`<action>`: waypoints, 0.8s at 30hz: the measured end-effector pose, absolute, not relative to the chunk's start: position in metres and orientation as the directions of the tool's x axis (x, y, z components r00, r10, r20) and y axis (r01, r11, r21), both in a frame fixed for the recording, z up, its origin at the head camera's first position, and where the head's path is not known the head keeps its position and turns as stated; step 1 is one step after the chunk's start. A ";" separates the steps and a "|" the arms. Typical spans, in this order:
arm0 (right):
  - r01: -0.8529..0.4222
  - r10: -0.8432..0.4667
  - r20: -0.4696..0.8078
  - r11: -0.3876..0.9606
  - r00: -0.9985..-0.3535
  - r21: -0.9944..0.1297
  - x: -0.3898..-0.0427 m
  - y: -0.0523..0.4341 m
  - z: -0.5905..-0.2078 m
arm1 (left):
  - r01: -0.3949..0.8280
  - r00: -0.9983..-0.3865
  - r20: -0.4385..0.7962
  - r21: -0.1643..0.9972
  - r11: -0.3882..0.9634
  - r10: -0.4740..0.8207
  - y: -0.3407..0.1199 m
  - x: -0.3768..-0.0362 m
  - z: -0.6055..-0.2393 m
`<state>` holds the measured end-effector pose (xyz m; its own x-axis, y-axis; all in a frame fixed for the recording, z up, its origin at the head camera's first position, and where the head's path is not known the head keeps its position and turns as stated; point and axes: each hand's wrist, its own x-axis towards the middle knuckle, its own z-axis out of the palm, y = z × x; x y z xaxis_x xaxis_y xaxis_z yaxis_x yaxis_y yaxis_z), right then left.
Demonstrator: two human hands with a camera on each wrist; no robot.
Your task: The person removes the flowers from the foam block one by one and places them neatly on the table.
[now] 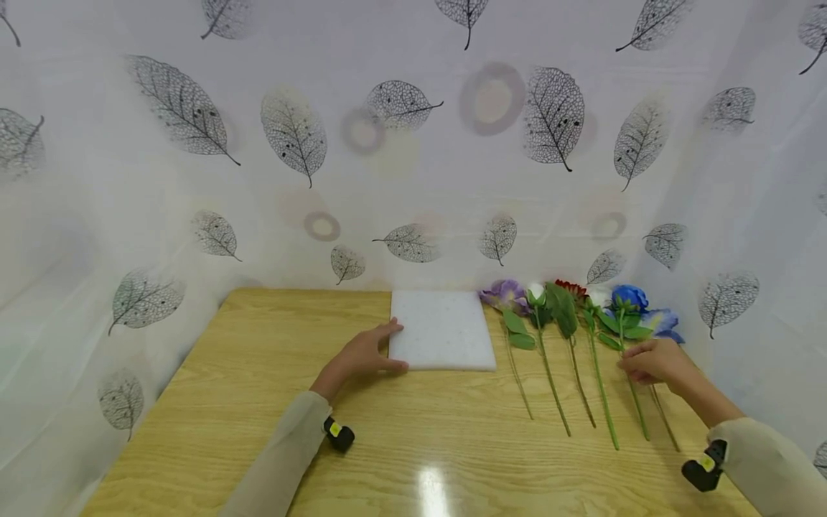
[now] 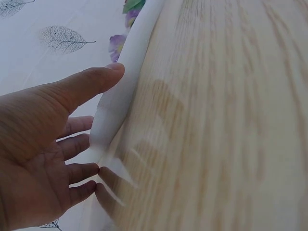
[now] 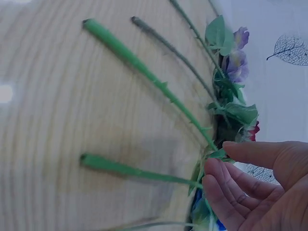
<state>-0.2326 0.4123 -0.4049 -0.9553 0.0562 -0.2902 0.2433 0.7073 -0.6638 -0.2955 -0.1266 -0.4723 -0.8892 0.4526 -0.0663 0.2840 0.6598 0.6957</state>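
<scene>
A white foam slab (image 1: 442, 330) lies flat at the back middle of the table. My left hand (image 1: 365, 352) is at its left side, thumb at the near corner and fingers spread loosely along the edge. In the left wrist view the slab (image 2: 126, 79) shows edge-on beside the thumb. My right hand (image 1: 659, 362) hovers at the stem of a blue artificial rose (image 1: 629, 296). The right wrist view has that green stem (image 3: 139, 174) running to the fingertips, with thumb and fingers apart and a small leaf visible between them.
Left of the rose lie a purple flower (image 1: 507, 294), a white rosebud (image 1: 536, 293), a red flower (image 1: 571, 289) and a white rose (image 1: 598, 296), stems toward me. A pale blue flower (image 1: 662, 323) lies beyond my right hand. Leaf-print cloth (image 1: 400, 179) hangs behind the wooden table (image 1: 291, 323).
</scene>
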 end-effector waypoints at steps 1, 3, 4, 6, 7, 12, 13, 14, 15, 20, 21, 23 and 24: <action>0.246 0.059 -0.291 0.706 -0.955 -0.664 -0.234 0.409 -0.403 | 0.284 -0.890 -0.066 0.696 0.659 0.452 -0.127 -0.295 -0.473; 0.238 0.048 -0.290 0.704 -0.956 -0.669 -0.239 0.404 -0.399 | 0.283 -0.890 -0.066 0.698 0.658 0.452 -0.127 -0.295 -0.473; 0.233 0.041 -0.289 0.702 -0.957 -0.673 -0.241 0.400 -0.397 | 0.283 -0.889 -0.066 0.699 0.657 0.452 -0.127 -0.295 -0.473; 0.229 0.035 -0.285 0.691 -0.958 -0.685 -0.245 0.392 -0.392 | 0.284 -0.889 -0.066 0.697 0.659 0.453 -0.128 -0.294 -0.473; 0.217 0.025 -0.277 0.692 -0.961 -0.689 -0.247 0.387 -0.391 | 0.283 -0.890 -0.066 0.696 0.659 0.452 -0.128 -0.294 -0.473; 0.144 -0.028 -0.225 0.691 -0.974 -0.708 -0.255 0.361 -0.384 | 0.283 -0.890 -0.071 0.689 0.668 0.451 -0.127 -0.292 -0.469; 0.128 -0.039 -0.213 0.689 -0.976 -0.714 -0.257 0.355 -0.383 | 0.283 -0.890 -0.074 0.685 0.671 0.450 -0.127 -0.292 -0.468; 0.118 -0.048 -0.206 0.685 -0.977 -0.719 -0.259 0.350 -0.382 | 0.285 -0.889 -0.076 0.681 0.675 0.451 -0.127 -0.292 -0.467; 0.109 -0.055 -0.200 0.682 -0.978 -0.724 -0.261 0.345 -0.381 | 0.287 -0.889 -0.077 0.675 0.680 0.452 -0.126 -0.292 -0.466; 0.039 -0.117 -0.151 0.652 -0.982 -0.757 -0.270 0.318 -0.378 | 0.292 -0.885 -0.095 0.649 0.702 0.456 -0.123 -0.295 -0.464; 0.020 -0.127 -0.134 0.648 -0.983 -0.761 -0.272 0.312 -0.378 | 0.292 -0.884 -0.101 0.644 0.708 0.457 -0.123 -0.296 -0.463; -0.025 -0.144 -0.089 0.646 -0.986 -0.763 -0.276 0.302 -0.378 | 0.292 -0.881 -0.115 0.631 0.718 0.459 -0.123 -0.298 -0.462; -0.051 -0.153 -0.064 0.647 -0.986 -0.761 -0.278 0.297 -0.379 | 0.296 -0.879 -0.116 0.625 0.722 0.462 -0.123 -0.299 -0.462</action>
